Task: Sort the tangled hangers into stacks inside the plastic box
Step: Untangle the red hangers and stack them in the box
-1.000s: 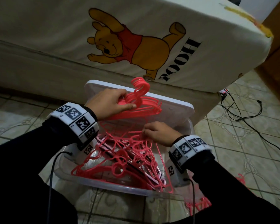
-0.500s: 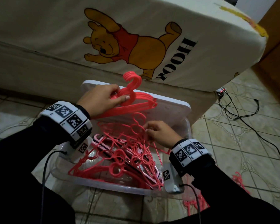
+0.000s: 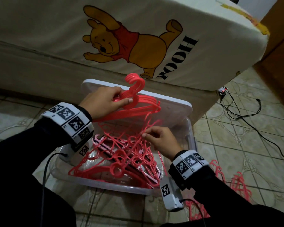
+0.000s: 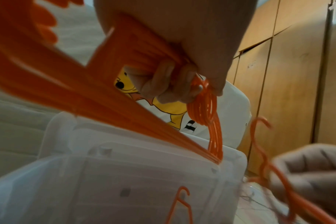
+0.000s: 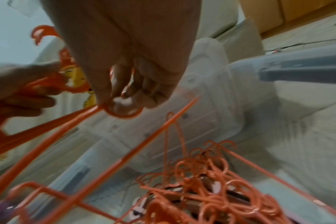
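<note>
Pink stacked hangers (image 3: 138, 102) are gripped by the left hand (image 3: 102, 104) over the plastic box's (image 3: 121, 185) far edge; one tangled hanger (image 3: 143, 128) is pinched by the right hand (image 3: 161, 141).

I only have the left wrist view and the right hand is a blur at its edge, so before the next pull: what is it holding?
Observer: The right hand pinches the hook of a single hanger, with its fingers through the loop.
Operator: My left hand grips the bundle. How much is in the box?
Observer: A large tangled pile of red hangers, with a few pale pink ones, lies in the plastic box.
Operator: Any strays outside it?
Observer: Yes, loose hangers lie on the floor to the box's right.
</note>
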